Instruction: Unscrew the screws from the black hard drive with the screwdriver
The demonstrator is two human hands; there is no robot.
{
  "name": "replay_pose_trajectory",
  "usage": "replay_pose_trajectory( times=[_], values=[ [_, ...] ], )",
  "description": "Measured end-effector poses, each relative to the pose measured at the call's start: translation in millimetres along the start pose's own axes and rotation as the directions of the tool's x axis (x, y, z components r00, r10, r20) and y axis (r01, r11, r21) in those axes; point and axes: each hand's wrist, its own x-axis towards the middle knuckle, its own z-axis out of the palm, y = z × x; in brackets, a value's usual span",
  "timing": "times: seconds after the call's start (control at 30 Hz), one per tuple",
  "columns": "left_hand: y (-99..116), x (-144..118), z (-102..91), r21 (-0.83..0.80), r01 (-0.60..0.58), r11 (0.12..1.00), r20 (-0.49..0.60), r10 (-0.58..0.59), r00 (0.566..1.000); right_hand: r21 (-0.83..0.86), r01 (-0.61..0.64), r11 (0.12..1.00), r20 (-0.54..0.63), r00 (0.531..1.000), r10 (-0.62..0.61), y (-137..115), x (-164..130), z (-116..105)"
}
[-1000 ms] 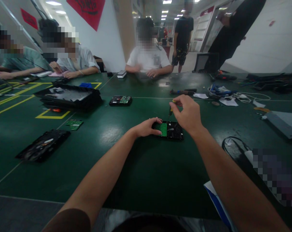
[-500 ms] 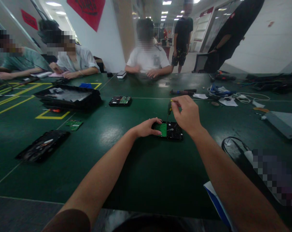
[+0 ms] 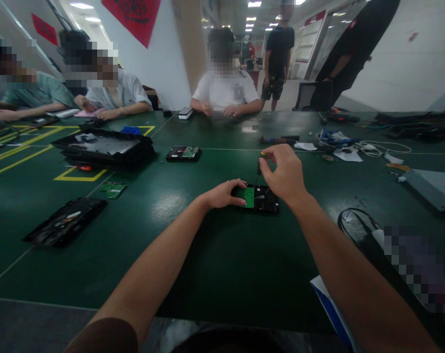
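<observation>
A hard drive (image 3: pixel 267 199) lies flat on the green table, its green circuit board facing up on the left half. My left hand (image 3: pixel 227 193) grips the drive's left end, thumb on the near edge and fingers on the far edge. In my right hand (image 3: pixel 284 171) is a screwdriver (image 3: pixel 258 167) with a dark handle and a yellow end, pinched between thumb and fingers. It stands nearly upright, and its thin shaft reaches down to the drive's far edge near the board. Where exactly the tip sits is too small to tell.
Left of my arms lie another hard drive (image 3: pixel 65 221), a loose circuit board (image 3: pixel 113 189) and a black tray (image 3: pixel 104 147). A further drive (image 3: pixel 183 153) is beyond my left hand. At right are a grey metal box (image 3: pixel 433 186) and a cable (image 3: pixel 358 212). Several people are across the table.
The fingers of my right hand have shifted slightly at the top of the screwdriver, whose handle looks turned. My left hand and the hard drive have stayed in place.
</observation>
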Motion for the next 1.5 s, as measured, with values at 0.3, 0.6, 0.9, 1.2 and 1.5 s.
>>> replay_pose_trajectory(
  times=[0.3,0.6,0.9,1.2,1.5],
  values=[
    [-2.4,1.1,-0.6,0.012,0.001,1.000,0.009,-0.001,1.000,0.028,-0.033,0.999,0.050,0.998,0.031,-2.0,-0.6,-2.1],
    [-1.0,0.6,-0.4,0.028,0.001,1.000,0.008,-0.001,1.000,0.045,-0.064,0.997,0.040,0.997,0.062,1.8,-0.2,0.6],
    [1.2,-0.2,-0.6,0.000,0.008,1.000,0.007,-0.008,1.000,0.029,-0.027,0.999,0.022,0.999,0.026,-0.2,-0.5,-0.2],
    [-3.2,0.9,-0.1,0.006,0.011,1.000,0.003,-0.011,1.000,0.015,-0.034,0.999,0.018,0.999,0.034,-2.8,-0.7,-1.5],
    [-3.5,1.3,0.1,0.021,0.000,1.000,0.005,0.000,1.000,0.035,-0.079,0.996,0.056,0.995,0.077,3.2,-0.5,0.8]
  ],
)
